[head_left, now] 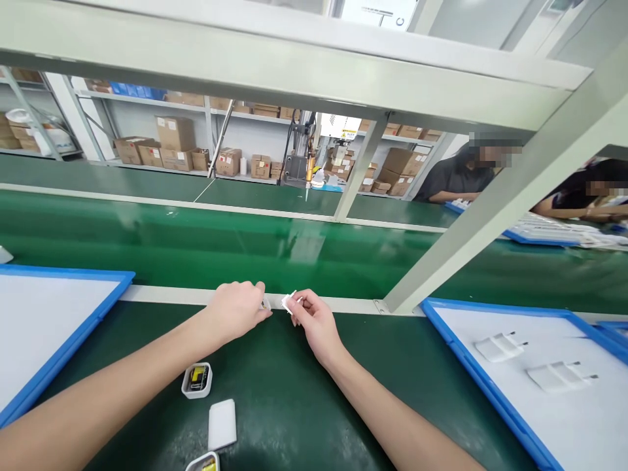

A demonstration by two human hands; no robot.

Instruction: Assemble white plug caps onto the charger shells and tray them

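Observation:
My left hand (239,309) is closed at the far edge of the green bench, its fingertips pinched on a small part I cannot make out. My right hand (314,318) is beside it, fingers pinched on a small white plastic piece (289,302). The two hands nearly touch. Nearer to me on the mat lie an open white charger shell (197,380) with a yellow component inside, a flat white cover (222,423), and a second open shell (203,463) at the bottom edge.
A blue-edged white tray (490,386) at the right holds two white plug adapters (500,345). Another blue-edged tray (73,314) sits at the left. A green conveyor belt (220,245) runs beyond the bench rail. Two people work at the far right. Shelves of cardboard boxes (171,144) stand behind.

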